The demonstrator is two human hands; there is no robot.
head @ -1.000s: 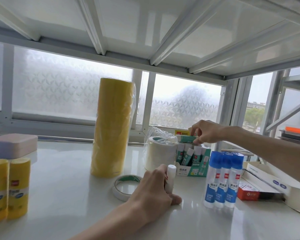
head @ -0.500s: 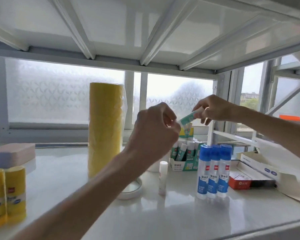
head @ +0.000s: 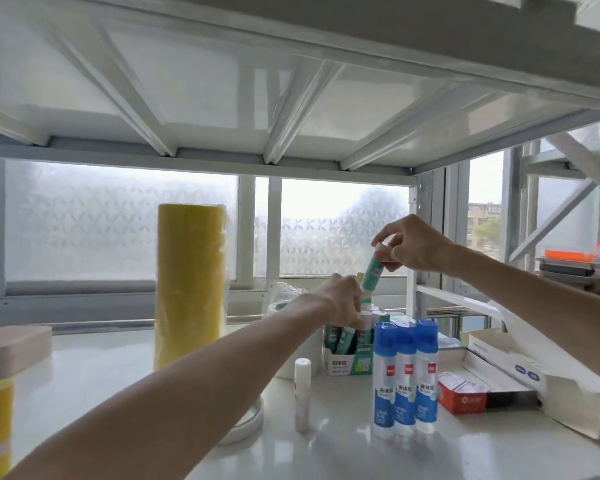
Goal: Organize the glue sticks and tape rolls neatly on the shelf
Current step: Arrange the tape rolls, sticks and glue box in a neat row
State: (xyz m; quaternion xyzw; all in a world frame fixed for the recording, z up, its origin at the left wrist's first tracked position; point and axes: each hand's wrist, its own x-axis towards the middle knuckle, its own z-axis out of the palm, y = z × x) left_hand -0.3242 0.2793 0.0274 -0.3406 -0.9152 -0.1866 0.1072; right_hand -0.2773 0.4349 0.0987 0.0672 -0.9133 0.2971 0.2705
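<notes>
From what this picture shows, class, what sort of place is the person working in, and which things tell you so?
Probably a stationery stockroom or shop storage corner. White metal shelving stands by a frosted window, stocked with a display box of glue sticks, blue-capped liquid glue bottles and a tall wrapped stack of yellow tape rolls.

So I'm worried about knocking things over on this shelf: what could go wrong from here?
1. The right hand pinches the green glue stick only at its top; tilted like that, it could miss its slot in the open display box.
2. The left hand steadies the sticks in the box; its forearm hangs over the small white glue stick and flat tape roll, so pulling back may tip the stick.
3. The blue-capped glue bottles stand beside the box and could topple.
</notes>
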